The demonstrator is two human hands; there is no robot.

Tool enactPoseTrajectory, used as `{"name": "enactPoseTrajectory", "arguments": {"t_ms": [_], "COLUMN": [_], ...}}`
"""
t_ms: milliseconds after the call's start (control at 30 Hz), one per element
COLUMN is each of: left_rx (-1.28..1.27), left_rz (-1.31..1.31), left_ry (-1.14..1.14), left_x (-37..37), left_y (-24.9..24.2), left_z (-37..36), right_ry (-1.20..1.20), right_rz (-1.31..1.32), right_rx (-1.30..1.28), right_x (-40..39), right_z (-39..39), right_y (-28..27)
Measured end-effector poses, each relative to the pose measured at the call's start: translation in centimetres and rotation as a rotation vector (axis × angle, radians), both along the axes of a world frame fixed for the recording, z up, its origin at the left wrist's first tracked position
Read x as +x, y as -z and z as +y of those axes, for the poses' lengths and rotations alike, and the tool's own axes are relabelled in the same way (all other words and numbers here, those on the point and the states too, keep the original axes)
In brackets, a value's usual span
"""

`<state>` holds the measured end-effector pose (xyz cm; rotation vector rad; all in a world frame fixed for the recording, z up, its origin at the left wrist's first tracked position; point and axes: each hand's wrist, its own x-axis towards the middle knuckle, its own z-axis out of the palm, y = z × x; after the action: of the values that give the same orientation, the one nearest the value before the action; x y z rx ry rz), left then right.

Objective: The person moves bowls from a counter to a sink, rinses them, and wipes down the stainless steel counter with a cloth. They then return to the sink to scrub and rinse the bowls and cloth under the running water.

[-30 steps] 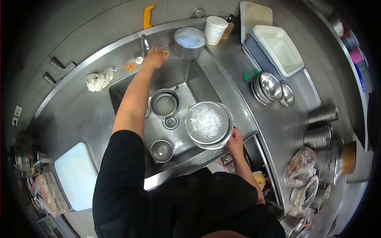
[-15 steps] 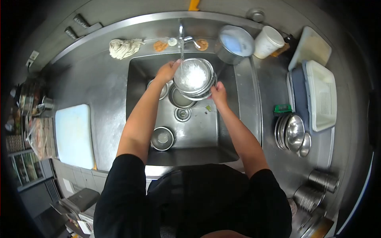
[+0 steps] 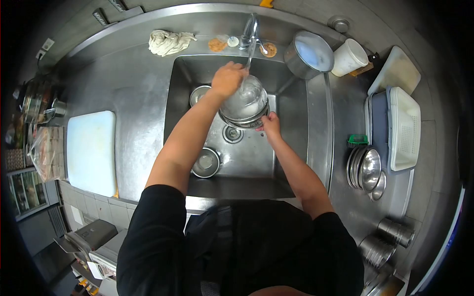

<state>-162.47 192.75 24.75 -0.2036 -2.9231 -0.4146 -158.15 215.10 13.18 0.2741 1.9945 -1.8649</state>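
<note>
Under the running faucet (image 3: pixel 253 29), a stack of round metal bowls (image 3: pixel 243 106) is held above the sink floor, with water splashing over the top one. My right hand (image 3: pixel 270 124) grips the stack's lower right rim, fingers wrapped round it. At the upper left of the stack is my left hand (image 3: pixel 230 79), close to the water stream, its fingers bent down and partly hidden. A metal bowl (image 3: pixel 206 163) sits at the lower left of the sink (image 3: pixel 247 170), and another (image 3: pixel 199 94) lies at the upper left, partly behind my left forearm. The drain (image 3: pixel 232 133) shows below the stack.
A cloth (image 3: pixel 169 43) lies behind the sink. At the back right stand a metal pot (image 3: pixel 309 55) and a white tub (image 3: pixel 350 57). Nested bowls (image 3: pixel 368 168), a green brush (image 3: pixel 357 140) and a white basket (image 3: pixel 405 128) are right; a cutting board (image 3: pixel 91 153) is left.
The view has shifted, so the sink appears farther right. My left hand has moved from the stack's rim to over its upper left edge. The right hand still holds the stack, lower on its rim.
</note>
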Motion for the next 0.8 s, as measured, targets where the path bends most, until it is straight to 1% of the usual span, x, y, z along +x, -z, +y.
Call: {"name": "enactPoseTrajectory", "arguments": {"t_ms": [67, 100, 167, 200, 267, 333, 367, 433, 500, 567, 600, 667, 700, 767, 800], "left_rx": [0.019, 0.023, 0.041, -0.001, 0.037, 0.098, 0.121, 0.170, 0.290, 0.287, 0.293, 0.512, 0.516, 0.730, 0.942], "left_rz": [0.219, 0.216, 0.457, 0.385, 0.386, 0.446, 0.340, 0.115, -0.123, -0.244, -0.245, -0.374, -0.377, -0.304, -0.235], "left_ry": [0.198, 0.202, 0.162, 0.087, -0.146, -0.336, -0.467, -0.603, -0.705, -0.639, -0.640, -0.646, -0.647, -0.719, -0.663], "left_x": [-0.1, -0.1, -0.2, -0.2, -0.6, -0.2, 0.3, 1.6, 2.8, 3.9, 4.1, 4.5, 4.1, 2.3, 1.7], "left_y": [-0.1, -0.1, -0.2, -0.3, 0.3, 2.2, 3.2, 6.2, 9.7, 14.6, 15.0, 15.5, 15.2, 14.2, 13.2], "left_z": [1.4, 1.6, 1.4, 0.6, -1.5, -3.8, -4.4, -4.4, -3.4, -2.9, -2.7, -2.2, -2.3, -3.3, -3.4], "right_ry": [0.007, 0.010, 0.032, 0.049, 0.065, 0.078, 0.108, 0.139, 0.136, 0.117, 0.096, 0.104, 0.117, 0.119, 0.121], "right_rz": [0.004, 0.008, -0.003, -0.007, -0.017, -0.023, -0.018, -0.011, -0.022, -0.024, -0.026, -0.003, 0.018, 0.022, 0.028], "right_rx": [0.021, 0.039, 0.017, -0.010, -0.008, -0.004, -0.045, -0.083, -0.078, -0.072, -0.067, -0.071, -0.083, -0.072, -0.064], "right_x": [0.1, 0.2, 0.3, 0.5, 0.9, 1.2, 1.4, 1.5, 1.3, 1.0, 0.8, 0.6, 0.7, 0.4, 0.3], "right_z": [0.7, 0.9, 1.1, 1.2, 1.5, 1.6, 1.7, 1.6, 1.3, 0.9, 0.6, 0.1, 0.0, 0.0, 0.0], "right_y": [0.1, 0.1, -0.2, -0.2, 0.0, 0.1, 0.0, 0.0, 0.0, 0.4, 0.4, 0.5, 0.4, 1.3, 1.5]}}
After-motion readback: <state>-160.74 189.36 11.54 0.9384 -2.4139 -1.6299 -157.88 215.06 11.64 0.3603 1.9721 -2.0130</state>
